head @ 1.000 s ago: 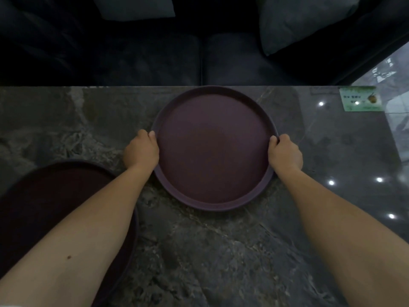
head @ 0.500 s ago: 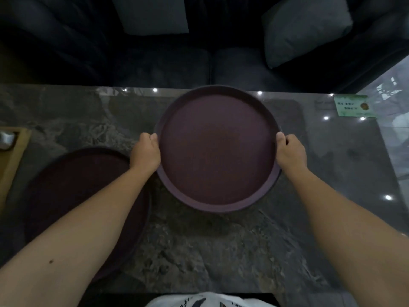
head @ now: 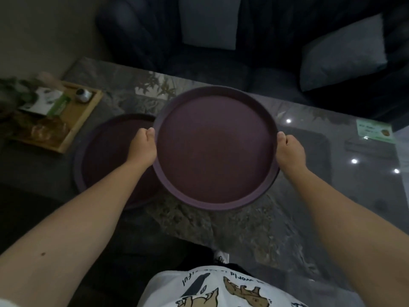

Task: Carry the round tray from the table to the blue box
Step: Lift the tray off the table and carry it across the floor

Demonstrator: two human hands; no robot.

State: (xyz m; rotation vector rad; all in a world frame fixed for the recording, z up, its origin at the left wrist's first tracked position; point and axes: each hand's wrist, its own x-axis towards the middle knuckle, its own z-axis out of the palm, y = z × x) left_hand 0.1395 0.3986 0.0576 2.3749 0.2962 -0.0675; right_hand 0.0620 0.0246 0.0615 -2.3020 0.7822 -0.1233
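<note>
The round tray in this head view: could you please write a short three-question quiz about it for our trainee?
1. True or false: both hands grip the round tray.
2. What lies partly hidden behind the left hand? A) a second dark round tray B) a kettle C) a laptop
3. Fill in: the wooden tray sits at the table's ___ end.

Key: 1 true, the right hand holds the opposite rim. 2 A. 3 left.

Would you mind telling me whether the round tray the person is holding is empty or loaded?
Empty. The round tray shows only its bare purple floor; left hand and right hand grip opposite rims.
</note>
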